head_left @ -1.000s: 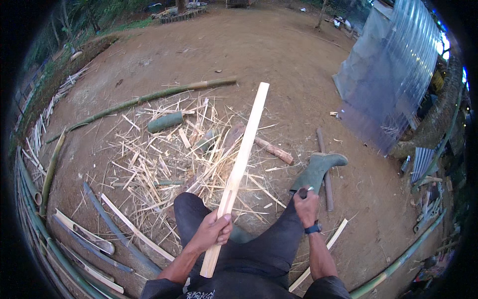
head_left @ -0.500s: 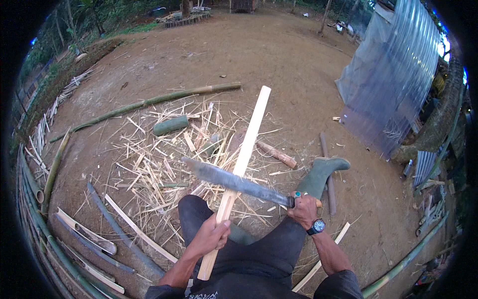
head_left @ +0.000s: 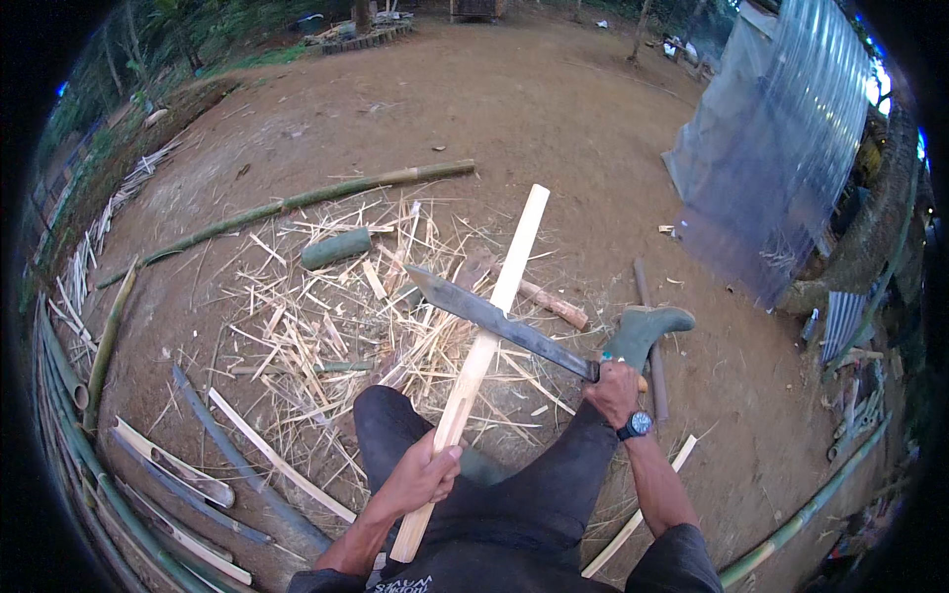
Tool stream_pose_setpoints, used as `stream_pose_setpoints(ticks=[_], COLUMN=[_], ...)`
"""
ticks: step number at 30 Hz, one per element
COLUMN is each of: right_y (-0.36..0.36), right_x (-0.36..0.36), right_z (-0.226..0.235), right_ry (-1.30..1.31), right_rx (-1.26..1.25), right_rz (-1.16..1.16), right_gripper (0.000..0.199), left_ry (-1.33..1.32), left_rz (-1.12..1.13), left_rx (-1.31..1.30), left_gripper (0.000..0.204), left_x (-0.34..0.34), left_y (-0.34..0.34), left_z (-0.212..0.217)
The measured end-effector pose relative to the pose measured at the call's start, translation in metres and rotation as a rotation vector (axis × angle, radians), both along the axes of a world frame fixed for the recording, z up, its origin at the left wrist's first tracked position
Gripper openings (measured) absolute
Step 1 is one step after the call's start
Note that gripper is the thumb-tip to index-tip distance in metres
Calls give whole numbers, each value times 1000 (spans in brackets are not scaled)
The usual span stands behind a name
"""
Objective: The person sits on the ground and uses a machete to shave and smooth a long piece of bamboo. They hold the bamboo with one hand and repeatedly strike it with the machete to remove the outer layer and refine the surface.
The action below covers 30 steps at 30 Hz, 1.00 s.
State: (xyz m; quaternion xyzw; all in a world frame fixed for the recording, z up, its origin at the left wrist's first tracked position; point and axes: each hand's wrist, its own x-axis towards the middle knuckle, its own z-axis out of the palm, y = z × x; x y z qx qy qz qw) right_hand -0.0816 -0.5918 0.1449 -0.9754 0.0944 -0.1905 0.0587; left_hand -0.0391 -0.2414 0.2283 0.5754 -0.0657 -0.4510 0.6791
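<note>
My left hand [head_left: 423, 474] is closed round the lower part of a pale split bamboo strip [head_left: 507, 282], which slants up and away to the right above my lap. In my right hand [head_left: 613, 391], which wears a ring and has a watch at the wrist, is the handle of a machete [head_left: 494, 321]. Its long dark blade lies across the strip near the middle, pointing to the upper left. Whether the edge bites into the strip cannot be made out. The handle is mostly hidden by my fingers.
Bamboo shavings [head_left: 316, 346] litter the ground before me, with a short green bamboo piece [head_left: 336, 249] among them. A long bamboo pole [head_left: 297, 203] lies beyond. Split bamboo [head_left: 178, 465] lies at left. My boot [head_left: 647, 331] stands right; corrugated sheeting [head_left: 781, 148] rises farther off.
The machete and my right hand have moved slightly up and right, with the blade crossing farther up the strip. The strip's far end has shifted a little right and nearer.
</note>
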Motion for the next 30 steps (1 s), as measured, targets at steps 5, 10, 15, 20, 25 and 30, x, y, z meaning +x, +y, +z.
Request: stream_pose_setpoints(ticks=[5, 10, 15, 20, 25, 30], right_y=[14, -17, -8, -31, -10, -51], right_x=[0, 12, 0, 6, 4, 17], right_z=[20, 11, 7, 2, 16, 18], right_ry=[-11, 37, -8, 4, -26, -43], right_rx=[5, 0, 10, 39, 57, -64], right_rz=[100, -171, 37, -132, -58, -181], right_gripper=[23, 28, 23, 22, 20, 21], left_ry=[-10, -14, 0, 19, 39, 11], left_rz=[10, -52, -52, -87, -55, -87], left_rx=[35, 28, 52, 85, 86, 76], left_gripper=[26, 23, 23, 22, 24, 25], left_x=[1, -4, -8, -11, -15, -17], left_y=[4, 2, 9, 15, 21, 20], left_z=[4, 8, 1, 6, 1, 1])
